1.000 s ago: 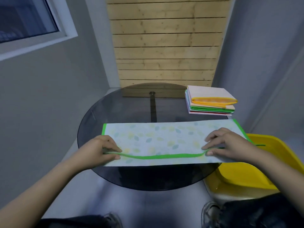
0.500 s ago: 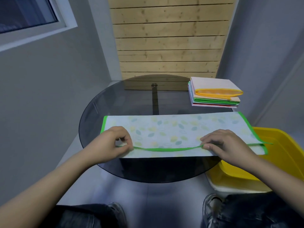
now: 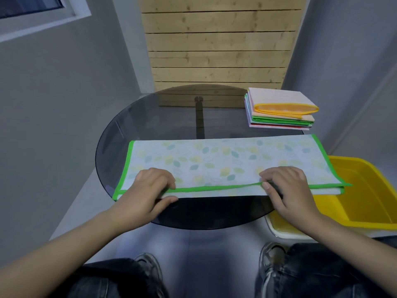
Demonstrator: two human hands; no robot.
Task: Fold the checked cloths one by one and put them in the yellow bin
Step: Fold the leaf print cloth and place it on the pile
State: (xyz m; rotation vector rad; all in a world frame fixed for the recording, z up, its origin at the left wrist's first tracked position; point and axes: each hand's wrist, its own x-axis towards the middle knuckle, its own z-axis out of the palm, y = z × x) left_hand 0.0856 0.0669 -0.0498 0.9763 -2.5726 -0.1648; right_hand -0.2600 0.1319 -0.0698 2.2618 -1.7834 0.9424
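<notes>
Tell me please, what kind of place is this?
Probably a corner of a room at home: a round glass table, grey walls with a wooden slat panel, a window frame and a yellow bin.

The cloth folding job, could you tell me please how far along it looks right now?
Done: nothing shows inside the yellow bin. In hand: the green-edged leaf-print cloth lies folded once lengthwise on the glass table, and the left hand and right hand pinch its near edge. Left: folding it smaller, binning it, then the stack of cloths at the table's far right.
</notes>
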